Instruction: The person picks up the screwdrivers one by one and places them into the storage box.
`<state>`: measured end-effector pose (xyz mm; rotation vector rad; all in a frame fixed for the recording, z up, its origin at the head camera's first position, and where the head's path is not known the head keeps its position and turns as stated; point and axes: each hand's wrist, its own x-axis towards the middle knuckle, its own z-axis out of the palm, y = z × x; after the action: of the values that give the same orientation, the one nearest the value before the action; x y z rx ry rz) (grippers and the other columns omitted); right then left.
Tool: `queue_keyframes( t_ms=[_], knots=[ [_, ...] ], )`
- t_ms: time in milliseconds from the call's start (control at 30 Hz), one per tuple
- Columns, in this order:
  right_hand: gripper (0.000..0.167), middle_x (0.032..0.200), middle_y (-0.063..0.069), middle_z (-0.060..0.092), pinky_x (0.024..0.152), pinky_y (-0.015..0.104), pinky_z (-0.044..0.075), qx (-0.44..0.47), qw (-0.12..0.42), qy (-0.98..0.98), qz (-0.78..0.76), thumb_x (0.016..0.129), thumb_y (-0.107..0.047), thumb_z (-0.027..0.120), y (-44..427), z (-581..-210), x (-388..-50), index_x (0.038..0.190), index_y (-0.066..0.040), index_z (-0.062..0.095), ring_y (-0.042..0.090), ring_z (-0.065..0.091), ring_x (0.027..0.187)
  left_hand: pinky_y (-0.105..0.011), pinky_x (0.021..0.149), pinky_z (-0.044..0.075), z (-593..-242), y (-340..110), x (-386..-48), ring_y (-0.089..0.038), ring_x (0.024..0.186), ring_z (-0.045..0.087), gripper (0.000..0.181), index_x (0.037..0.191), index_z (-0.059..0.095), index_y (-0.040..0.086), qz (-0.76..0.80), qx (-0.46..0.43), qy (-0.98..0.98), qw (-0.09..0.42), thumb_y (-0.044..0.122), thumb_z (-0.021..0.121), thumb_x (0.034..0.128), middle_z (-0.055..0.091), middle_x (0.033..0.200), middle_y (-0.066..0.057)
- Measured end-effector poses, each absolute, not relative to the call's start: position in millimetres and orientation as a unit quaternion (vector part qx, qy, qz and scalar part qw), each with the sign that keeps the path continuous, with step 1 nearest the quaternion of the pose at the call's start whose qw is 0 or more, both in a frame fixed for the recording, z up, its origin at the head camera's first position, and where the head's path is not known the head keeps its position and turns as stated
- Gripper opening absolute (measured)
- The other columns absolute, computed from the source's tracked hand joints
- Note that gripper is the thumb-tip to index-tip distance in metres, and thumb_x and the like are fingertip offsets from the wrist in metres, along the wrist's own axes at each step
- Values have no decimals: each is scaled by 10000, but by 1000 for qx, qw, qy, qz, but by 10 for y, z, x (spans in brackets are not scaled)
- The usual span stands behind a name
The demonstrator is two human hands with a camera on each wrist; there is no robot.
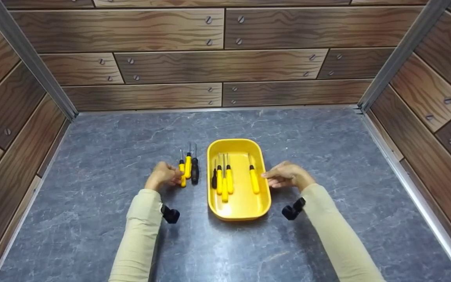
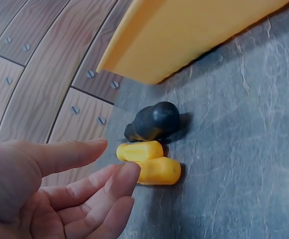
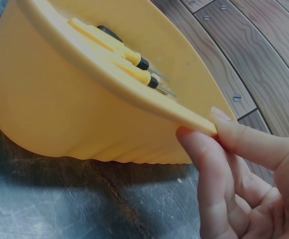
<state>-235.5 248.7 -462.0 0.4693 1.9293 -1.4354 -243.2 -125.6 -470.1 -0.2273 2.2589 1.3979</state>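
My left hand is beside the screwdrivers on the table, its thumb and fingers apart around the nearest yellow screwdriver. In the left wrist view its fingertips overlap the yellow handle; whether they touch cannot be told. Close by lie a second yellow screwdriver and a black screwdriver. My right hand pinches the right rim of a yellow tray between thumb and fingers, also plain in the right wrist view. Several yellow screwdrivers and a small black screwdriver lie in the tray.
The grey marbled tabletop runs under everything. Walls patterned like wooden planks close it in at the back, left and right. A metal strip follows the right edge.
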Motion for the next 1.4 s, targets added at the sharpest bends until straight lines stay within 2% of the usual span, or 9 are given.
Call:
queue_keyframes(
  t_ms=[167,333,533,733,900,1167,1400],
  knots=[
    [109,565,-26,671,521,163,569,185,341,737,-553,852,-150,733,2487,-4619,-2354,770,-93,688,42,637,488,-180,555,563,-4729,-1258,-2446,-32,515,605,208,1021,617,-84,509,-111,819,239,71,650,887,613,542,52],
    [114,559,-19,671,515,165,567,186,339,737,-554,847,-144,737,2493,-4627,-2358,759,-87,692,47,638,484,-174,525,546,-4753,-1248,-2442,-27,481,588,108,911,623,-15,507,-131,813,253,81,666,887,597,506,65],
    [110,566,-17,678,523,166,570,185,339,737,-555,850,-141,733,2493,-4628,-2359,764,-87,691,47,643,491,-166,504,532,-4791,-1243,-2442,-18,463,582,104,874,616,7,508,-146,810,256,89,679,876,591,486,73],
    [110,573,-18,684,525,163,569,184,339,740,-551,848,-159,739,2484,-4618,-2353,774,-87,702,45,646,495,-161,491,530,-4842,-1237,-2458,-13,438,575,156,744,605,58,490,-152,823,245,113,716,840,576,449,83],
    [112,568,-15,685,523,170,571,189,336,742,-549,846,-152,739,2478,-4616,-2356,758,-93,702,50,646,490,-189,512,551,-4851,-1210,-2485,-30,439,574,178,778,627,39,467,-163,836,239,153,757,819,573,466,64],
    [109,565,-32,675,527,162,568,179,340,743,-547,870,-151,709,2486,-4626,-2357,774,-108,684,39,643,497,-174,466,517,-4831,-1142,-2514,-48,407,546,330,880,696,-26,396,-168,876,219,253,822,757,551,427,71],
    [109,559,-32,670,514,160,563,182,337,745,-547,868,-157,713,2480,-4616,-2354,781,-99,684,40,638,491,-162,445,494,-4825,-1126,-2500,-51,398,531,297,821,735,11,360,-171,894,204,262,851,712,556,434,74]
  ],
)
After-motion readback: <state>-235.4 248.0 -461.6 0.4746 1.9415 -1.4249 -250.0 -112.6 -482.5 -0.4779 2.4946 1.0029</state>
